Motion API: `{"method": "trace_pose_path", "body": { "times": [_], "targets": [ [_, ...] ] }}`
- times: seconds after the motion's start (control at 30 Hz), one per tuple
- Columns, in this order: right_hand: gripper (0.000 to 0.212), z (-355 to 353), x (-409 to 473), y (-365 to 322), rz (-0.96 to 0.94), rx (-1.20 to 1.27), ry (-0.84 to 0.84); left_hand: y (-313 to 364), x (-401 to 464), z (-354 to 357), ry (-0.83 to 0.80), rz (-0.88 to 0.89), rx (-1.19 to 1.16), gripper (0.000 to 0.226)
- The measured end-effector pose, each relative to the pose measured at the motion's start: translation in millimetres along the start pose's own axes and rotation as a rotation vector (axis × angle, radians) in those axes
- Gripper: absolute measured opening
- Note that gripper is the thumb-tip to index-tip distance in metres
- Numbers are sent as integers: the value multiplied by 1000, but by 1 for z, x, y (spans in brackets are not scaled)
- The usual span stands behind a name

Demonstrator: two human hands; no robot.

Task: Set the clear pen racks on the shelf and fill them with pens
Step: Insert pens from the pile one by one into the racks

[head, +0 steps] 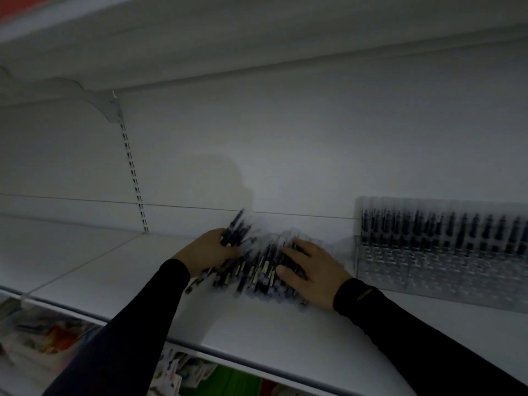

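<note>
Two bare hands worked a loose heap of black pens lying on the white shelf, just below the middle of the view. The left hand, at about 9 o'clock from the heap, had its fingers curled round a small bunch of pens whose ends stuck up toward 1 o'clock. The right hand, at 3 o'clock from the heap, lay over the pens with fingers fairly straight and slightly spread, pressing or raking rather than gripping. A clear pen rack stood on the same shelf at 3 o'clock, near the right hand but apart from it; its back row held upright black pens, while blur hid how full the front rows were. Blurred packaged goods showed on the level below, at 7 o'clock.

Judged from this, the step in hand was gathering pens for loading. It would go best if the bunch were squared with all caps one way before lifting, kept small enough to hold firmly, and the heap steadied so that none rolled off the front edge.
</note>
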State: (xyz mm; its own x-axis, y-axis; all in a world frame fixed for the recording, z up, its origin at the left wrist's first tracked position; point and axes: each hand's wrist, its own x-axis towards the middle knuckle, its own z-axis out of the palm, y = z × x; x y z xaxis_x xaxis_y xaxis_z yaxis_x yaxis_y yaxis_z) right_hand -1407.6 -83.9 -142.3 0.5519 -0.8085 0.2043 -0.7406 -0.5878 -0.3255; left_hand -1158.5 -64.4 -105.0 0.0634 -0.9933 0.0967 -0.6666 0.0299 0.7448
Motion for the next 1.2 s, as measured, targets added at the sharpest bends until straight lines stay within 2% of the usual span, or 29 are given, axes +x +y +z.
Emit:
{"method": "trace_pose_path", "body": {
  "times": [0.13,0.3,0.37,0.5,0.63,0.77,0.83,0.97,1.07,1.2],
  "targets": [
    [65,-8,-2,-2,-8,133,87,18,-4,9,2,23,-264,22],
    [44,-24,-5,-3,74,401,370,50,-8,34,-8,35,-571,22],
    [44,-27,-4,-3,149,572,427,62,-10,47,-34,60,-619,25],
    [59,-34,-1,1,225,862,528,84,-13,72,-122,133,-671,23],
    [39,-46,-6,6,277,1088,567,93,-13,86,-153,144,-700,16],
    [36,-55,-12,9,230,1235,546,100,-14,94,-154,185,-701,14],
    [33,-61,-15,12,217,1237,615,106,-14,98,-134,194,-714,18],
    [36,-88,-26,35,268,1119,866,114,-10,108,-85,183,-768,10],
    [38,-114,-44,60,294,902,1034,118,-6,115,-77,182,-801,13],
    [42,-134,-72,91,311,696,1086,129,0,126,-104,212,-808,13]
  ]
}}
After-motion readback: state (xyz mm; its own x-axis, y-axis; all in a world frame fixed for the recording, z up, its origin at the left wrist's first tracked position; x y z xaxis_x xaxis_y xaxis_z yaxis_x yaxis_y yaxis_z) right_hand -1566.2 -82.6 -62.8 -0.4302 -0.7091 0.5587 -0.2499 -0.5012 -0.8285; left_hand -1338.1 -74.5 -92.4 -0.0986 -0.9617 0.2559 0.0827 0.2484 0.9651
